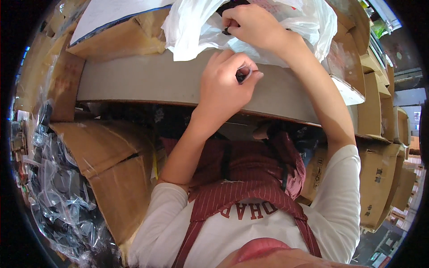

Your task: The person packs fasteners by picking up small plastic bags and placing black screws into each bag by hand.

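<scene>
Above the table edge, my left hand (223, 82) is curled closed around a small clear plastic bag (245, 71). Something dark shows inside that bag, but its kind is hidden by the fingers. Farther off, my right hand (259, 27) reaches over a crumpled white plastic bag (190, 33) with its mouth spread. Thumb and fingers there pinch a small black piece (226, 31), too small to name. More dark stuff (230, 5) shows in the white bag beyond the right hand.
The grey-brown tabletop (143, 78) bears a cardboard box (120, 38) with a white sheet on it at the far left. At my left stands an open carton (111, 152) beside a heap of clear bags (73, 196) with dark contents. Several cartons (375, 183) stand at the right.
</scene>
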The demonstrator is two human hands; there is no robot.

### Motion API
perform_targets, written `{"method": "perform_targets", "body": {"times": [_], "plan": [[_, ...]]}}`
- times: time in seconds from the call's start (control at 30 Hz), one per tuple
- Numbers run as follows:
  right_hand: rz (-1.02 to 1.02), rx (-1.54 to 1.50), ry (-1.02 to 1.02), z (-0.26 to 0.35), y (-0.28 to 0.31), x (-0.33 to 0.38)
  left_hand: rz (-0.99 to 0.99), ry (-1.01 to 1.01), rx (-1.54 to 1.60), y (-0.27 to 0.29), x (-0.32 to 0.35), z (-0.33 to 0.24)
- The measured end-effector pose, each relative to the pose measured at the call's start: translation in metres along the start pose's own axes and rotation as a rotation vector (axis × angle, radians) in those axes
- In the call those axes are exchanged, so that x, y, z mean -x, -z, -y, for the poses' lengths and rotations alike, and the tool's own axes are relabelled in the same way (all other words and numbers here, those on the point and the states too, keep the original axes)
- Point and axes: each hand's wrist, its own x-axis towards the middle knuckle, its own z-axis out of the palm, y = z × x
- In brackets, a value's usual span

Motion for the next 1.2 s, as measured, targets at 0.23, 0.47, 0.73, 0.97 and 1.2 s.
{"method": "perform_targets", "body": {"times": [0.23,0.47,0.73,0.97,1.2], "plan": [[-0.086,-0.018,0.011,0.003,0.001,0.006,0.001,0.041,0.004,0.0,0.0,-0.002],[-0.086,-0.406,-0.031,0.055,0.07,0.058,0.003,0.002,0.032,0.001,0.003,0.002],[-0.085,-0.573,0.204,0.057,0.066,0.086,-0.029,-0.012,0.025,-0.003,0.0,0.005],[-0.125,-0.16,0.407,0.058,0.068,0.087,0.041,0.014,0.0,0.001,0.002,0.002],[-0.127,-0.363,-0.011,0.049,0.068,0.107,-0.08,0.181,0.464,0.006,0.005,-0.005]]}}
